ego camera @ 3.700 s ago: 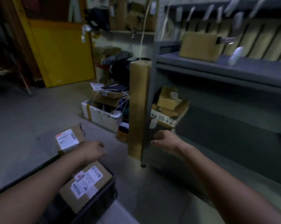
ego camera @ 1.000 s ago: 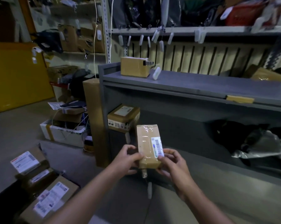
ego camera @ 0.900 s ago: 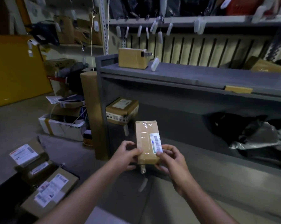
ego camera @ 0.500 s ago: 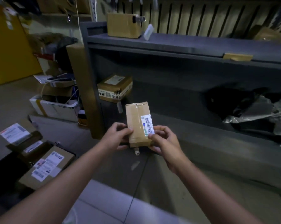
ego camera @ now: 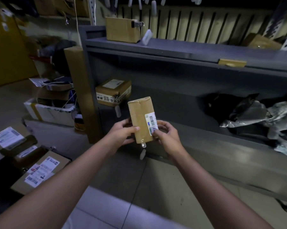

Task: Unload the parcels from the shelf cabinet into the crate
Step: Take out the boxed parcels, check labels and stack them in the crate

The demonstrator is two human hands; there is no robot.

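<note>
cardboard parcel (ego camera: 140, 119), 1, clasped in the grip of 2 hands: left hand (ego camera: 123, 135) and right hand (ego camera: 168, 136).

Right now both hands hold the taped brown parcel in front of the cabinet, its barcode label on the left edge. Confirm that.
No: the head view shows the barcode label on the right edge of the parcel, by the right hand. The left hand holds it too, in front of the cabinet.
</note>
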